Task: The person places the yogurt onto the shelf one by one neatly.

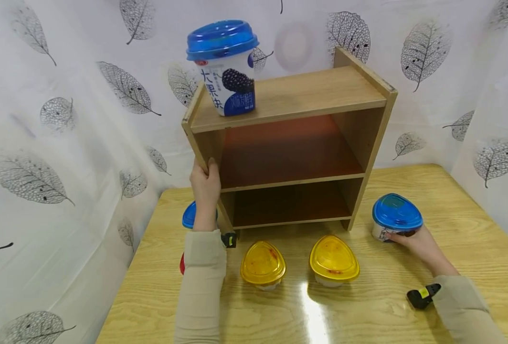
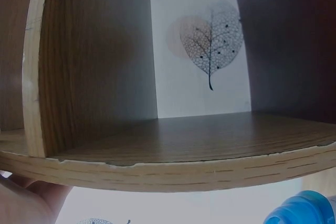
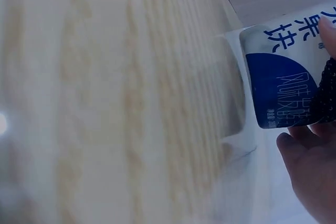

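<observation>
A small wooden shelf (image 1: 312, 91) stands on the table, slightly tilted in the head view. My left hand (image 1: 206, 188) grips its left side panel (image 2: 126, 176), thumb at the front edge and fingers on the outer side. On the shelf's top board, at the left end, stands a yogurt cup (image 1: 232, 95) with a blue lid and a blackberry picture. To the right of the shelf, my right hand (image 1: 426, 248) holds a second blue-lidded yogurt cup (image 1: 396, 212), upright and close over the table. In the right wrist view the fingers wrap this cup's printed side (image 3: 281, 87).
Two yellow-lidded cups (image 1: 263, 263) stand in front of the shelf. A blue lid (image 1: 189, 215) and a red item (image 1: 182, 263) are partly hidden behind my left arm. A leaf-patterned curtain (image 1: 78, 143) hangs behind the wooden table (image 1: 146, 296).
</observation>
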The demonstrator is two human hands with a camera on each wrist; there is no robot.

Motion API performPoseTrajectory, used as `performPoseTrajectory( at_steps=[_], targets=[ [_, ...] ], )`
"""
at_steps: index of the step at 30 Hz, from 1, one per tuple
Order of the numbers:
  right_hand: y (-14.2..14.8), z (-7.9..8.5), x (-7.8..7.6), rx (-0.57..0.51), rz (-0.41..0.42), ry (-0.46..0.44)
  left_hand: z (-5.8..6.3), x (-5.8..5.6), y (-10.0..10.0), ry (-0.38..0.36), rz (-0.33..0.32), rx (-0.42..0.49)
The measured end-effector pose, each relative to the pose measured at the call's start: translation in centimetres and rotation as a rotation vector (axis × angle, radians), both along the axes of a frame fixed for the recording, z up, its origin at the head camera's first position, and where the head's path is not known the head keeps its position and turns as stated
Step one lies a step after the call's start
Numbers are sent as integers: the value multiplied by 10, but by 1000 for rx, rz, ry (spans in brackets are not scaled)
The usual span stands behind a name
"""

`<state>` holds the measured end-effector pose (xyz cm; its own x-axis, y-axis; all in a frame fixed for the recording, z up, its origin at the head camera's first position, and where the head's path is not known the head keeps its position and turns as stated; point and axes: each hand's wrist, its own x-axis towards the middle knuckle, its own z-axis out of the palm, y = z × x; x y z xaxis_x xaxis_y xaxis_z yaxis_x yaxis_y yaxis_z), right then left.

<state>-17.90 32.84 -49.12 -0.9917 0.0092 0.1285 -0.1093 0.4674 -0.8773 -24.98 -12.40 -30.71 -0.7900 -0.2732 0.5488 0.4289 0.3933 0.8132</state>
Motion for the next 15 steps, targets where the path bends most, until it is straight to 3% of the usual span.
performPoseTrajectory(
  at_steps=[15],
  targets=[
    [-11, 37, 3, -13, -14, 22, -1, 0, 0, 0, 2, -2]
  ],
)
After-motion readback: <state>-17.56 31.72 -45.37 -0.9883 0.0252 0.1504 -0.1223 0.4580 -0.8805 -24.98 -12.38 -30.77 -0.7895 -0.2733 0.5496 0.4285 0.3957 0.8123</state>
